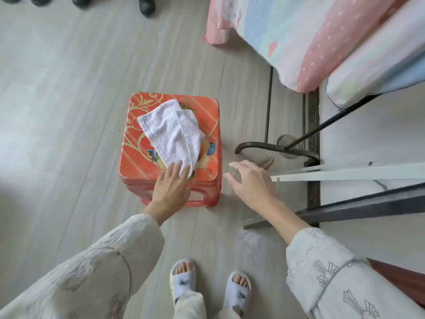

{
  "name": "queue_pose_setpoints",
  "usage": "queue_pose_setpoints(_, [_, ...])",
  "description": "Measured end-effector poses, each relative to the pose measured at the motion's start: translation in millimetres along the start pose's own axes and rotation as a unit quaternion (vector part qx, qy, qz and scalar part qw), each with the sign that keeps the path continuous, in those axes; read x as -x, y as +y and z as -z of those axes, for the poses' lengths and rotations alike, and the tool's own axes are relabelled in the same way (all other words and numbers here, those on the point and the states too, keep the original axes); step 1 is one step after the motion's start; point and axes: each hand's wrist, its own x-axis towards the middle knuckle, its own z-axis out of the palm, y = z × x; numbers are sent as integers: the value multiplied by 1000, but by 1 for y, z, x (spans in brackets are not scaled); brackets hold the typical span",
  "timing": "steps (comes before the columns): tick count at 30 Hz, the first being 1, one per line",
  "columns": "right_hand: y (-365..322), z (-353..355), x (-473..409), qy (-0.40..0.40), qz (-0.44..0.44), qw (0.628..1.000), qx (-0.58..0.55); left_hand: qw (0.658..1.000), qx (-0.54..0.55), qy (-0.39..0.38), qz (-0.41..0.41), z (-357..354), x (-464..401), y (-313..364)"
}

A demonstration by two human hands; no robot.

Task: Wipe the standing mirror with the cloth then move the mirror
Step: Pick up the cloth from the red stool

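Note:
A white cloth (172,130) lies folded on top of a red plastic stool (207,116) in the middle of the floor. My left hand (171,187) rests on the stool's near edge, its fingertips touching the cloth's near corner, fingers spread. My right hand (250,180) hovers open over the floor just right of the stool, a ring on one finger. The standing mirror (345,173) shows at the right as a white-framed edge seen from above, with a dark curved metal foot (276,147) on the floor beyond my right hand.
A bed with a pink, blue and green cover (310,35) fills the upper right. Dark shoes (147,5) line the top edge. My feet in pale blue slippers (182,282) stand on the grey wood-look floor. A reddish-brown board (402,279) sits at lower right.

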Motion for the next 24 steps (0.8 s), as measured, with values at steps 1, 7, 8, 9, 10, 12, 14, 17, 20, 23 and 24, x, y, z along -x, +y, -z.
queue_pose_setpoints(1, [6, -13, -5, -3, -20, 999, -32, 1000, -3, 4, -6, -8, -5, -2])
queue_pose_setpoints(7, [30, -53, -9, -87, -111, 981, -133, 996, -36, 79, 1, -24, -24, -9])
queue_pose_setpoints(8, [29, -50, -6, -94, -121, 978, -138, 998, -2, 65, 13, -16, -25, -8])
queue_pose_setpoints(9, [32, -51, -4, -99, -128, 975, -152, 998, 38, 42, 22, -11, -25, -9])
queue_pose_setpoints(10, [31, -48, -1, -100, -139, 971, -165, 996, 78, 30, 32, -5, -23, -10])
queue_pose_setpoints(12, [24, -37, 6, -99, -144, 967, -185, 986, 155, 25, 53, 15, -15, -7])
queue_pose_setpoints(14, [13, -17, 17, -100, -135, 967, -192, 972, 220, 40, 71, 48, -3, -2])
queue_pose_setpoints(17, [-12, 26, 33, -106, -104, 970, -191, 953, 291, 56, 69, 108, 16, 9])
queue_pose_setpoints(20, [-46, 81, 52, -81, -79, 973, -200, 942, 331, 15, 54, 172, 35, 24])
queue_pose_setpoints(23, [-67, 129, 71, -42, -42, 984, -167, 937, 344, -54, 24, 232, 54, 45])
queue_pose_setpoints(24, [-72, 144, 81, -38, -28, 988, -147, 937, 342, -66, 10, 251, 64, 55])
